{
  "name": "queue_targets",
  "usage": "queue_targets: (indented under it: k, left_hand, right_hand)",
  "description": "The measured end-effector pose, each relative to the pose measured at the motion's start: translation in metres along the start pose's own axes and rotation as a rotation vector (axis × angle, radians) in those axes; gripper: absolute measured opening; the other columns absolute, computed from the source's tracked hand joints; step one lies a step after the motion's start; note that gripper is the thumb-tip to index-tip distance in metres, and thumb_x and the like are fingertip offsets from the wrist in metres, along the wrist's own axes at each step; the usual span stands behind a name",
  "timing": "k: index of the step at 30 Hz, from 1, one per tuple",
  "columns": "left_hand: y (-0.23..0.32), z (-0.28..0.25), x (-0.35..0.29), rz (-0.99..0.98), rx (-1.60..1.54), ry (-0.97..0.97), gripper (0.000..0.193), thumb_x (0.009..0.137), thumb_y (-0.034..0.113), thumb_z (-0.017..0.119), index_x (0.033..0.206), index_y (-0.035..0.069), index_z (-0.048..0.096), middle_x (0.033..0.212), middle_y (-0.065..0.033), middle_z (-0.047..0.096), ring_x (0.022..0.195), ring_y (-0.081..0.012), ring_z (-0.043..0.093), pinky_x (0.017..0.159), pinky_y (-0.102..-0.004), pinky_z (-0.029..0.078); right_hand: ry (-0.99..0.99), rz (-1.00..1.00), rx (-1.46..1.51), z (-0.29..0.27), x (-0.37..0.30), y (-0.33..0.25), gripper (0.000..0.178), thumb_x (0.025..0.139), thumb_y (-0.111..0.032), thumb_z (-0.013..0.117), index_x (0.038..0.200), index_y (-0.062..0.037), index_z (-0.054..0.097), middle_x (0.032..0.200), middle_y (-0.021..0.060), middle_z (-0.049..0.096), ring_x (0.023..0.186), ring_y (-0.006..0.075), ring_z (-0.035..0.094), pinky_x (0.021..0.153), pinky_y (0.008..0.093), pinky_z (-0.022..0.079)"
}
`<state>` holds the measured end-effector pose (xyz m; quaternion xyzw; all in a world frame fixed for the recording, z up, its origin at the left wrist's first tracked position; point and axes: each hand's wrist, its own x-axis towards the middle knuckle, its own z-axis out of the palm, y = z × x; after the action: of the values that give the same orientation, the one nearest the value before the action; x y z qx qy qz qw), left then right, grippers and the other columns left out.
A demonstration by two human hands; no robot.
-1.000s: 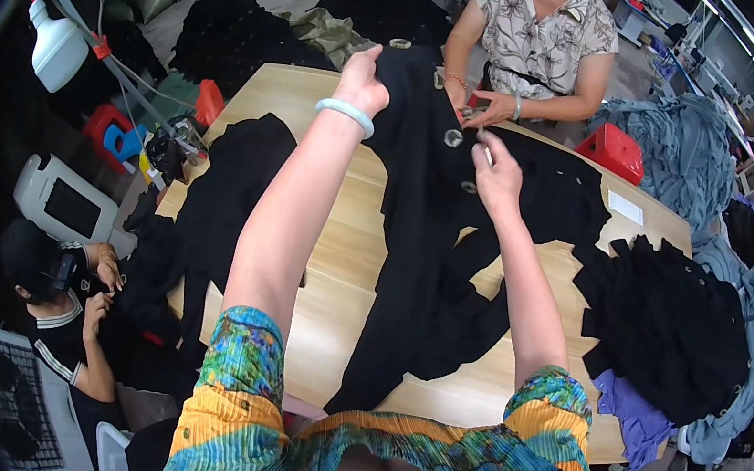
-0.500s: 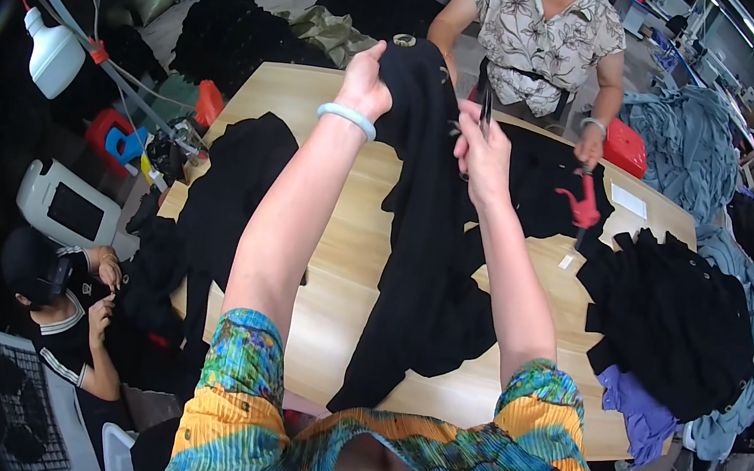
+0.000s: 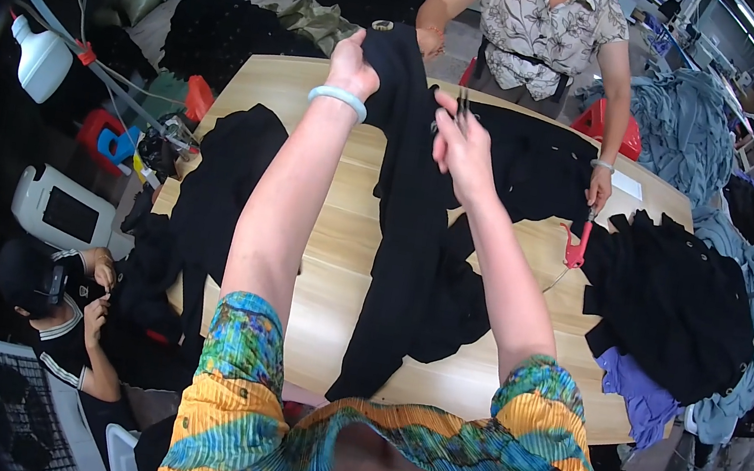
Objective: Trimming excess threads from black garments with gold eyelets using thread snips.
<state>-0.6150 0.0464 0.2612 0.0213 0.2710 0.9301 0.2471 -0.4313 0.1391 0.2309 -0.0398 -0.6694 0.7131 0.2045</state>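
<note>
A long black garment (image 3: 407, 230) hangs from my left hand (image 3: 353, 70), whose fingers are closed on its upper end, above the far part of the table. A round metal eyelet shows on the fabric by my fingertips, and the lower end trails over the wood toward me. My right hand (image 3: 462, 151), just right of the cloth, is closed round small dark scissors (image 3: 463, 103) with the blades pointing up. The blades look slightly blurred and stand apart from the garment. A pale bracelet circles my left wrist.
Black garments lie on the wooden table (image 3: 335, 259), with a black pile (image 3: 666, 305) at the right beside purple cloth (image 3: 634, 392). Across the table a person holds a red air gun (image 3: 578, 246). Another person sits at the lower left. Grey-blue cloth (image 3: 680, 134) is heaped far right.
Both my hands have shifted slightly left, the garment's upper end with them. My right hand has drawn a little away from the cloth. The other person's air gun has moved down.
</note>
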Motion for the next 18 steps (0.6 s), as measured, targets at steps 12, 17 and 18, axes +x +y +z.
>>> queue_targets:
  k: [12, 17, 18]
  left_hand:
    - [-0.016, -0.076, -0.028, 0.06, 1.018, -0.214, 0.029, 0.086, 0.028, 0.045, 0.1, 0.002, 0.05, 0.095, -0.0035, 0.056, 0.085, -0.0124, 0.05, 0.077, -0.0262, 0.037]
    - [-0.05, -0.132, -0.061, 0.235, 1.37, -0.139, 0.024, 0.081, 0.025, 0.053, 0.085, 0.001, 0.051, 0.075, -0.0051, 0.053, 0.074, -0.0129, 0.049, 0.069, -0.0274, 0.04]
    - [-0.066, -0.154, -0.074, 0.171, 1.378, -0.145, 0.024, 0.08, 0.025, 0.053, 0.082, 0.001, 0.051, 0.073, -0.0055, 0.054, 0.072, -0.0136, 0.05, 0.067, -0.0283, 0.04]
  right_hand:
    - [-0.07, 0.358, -0.074, -0.025, -0.135, 0.081, 0.026, 0.087, -0.024, 0.045, 0.103, -0.0068, 0.054, 0.051, -0.0025, 0.046, 0.043, 0.0021, 0.039, 0.039, 0.0156, 0.03]
    - [0.11, 0.678, -0.289, -0.085, -0.252, 0.147, 0.022, 0.086, -0.023, 0.045, 0.093, -0.0052, 0.057, 0.052, 0.0009, 0.049, 0.048, 0.0069, 0.047, 0.046, 0.0207, 0.037]
    - [0.115, 0.726, -0.354, -0.094, -0.272, 0.156, 0.023, 0.086, -0.024, 0.045, 0.093, -0.0055, 0.057, 0.053, 0.0001, 0.049, 0.047, 0.0062, 0.044, 0.045, 0.0203, 0.035]
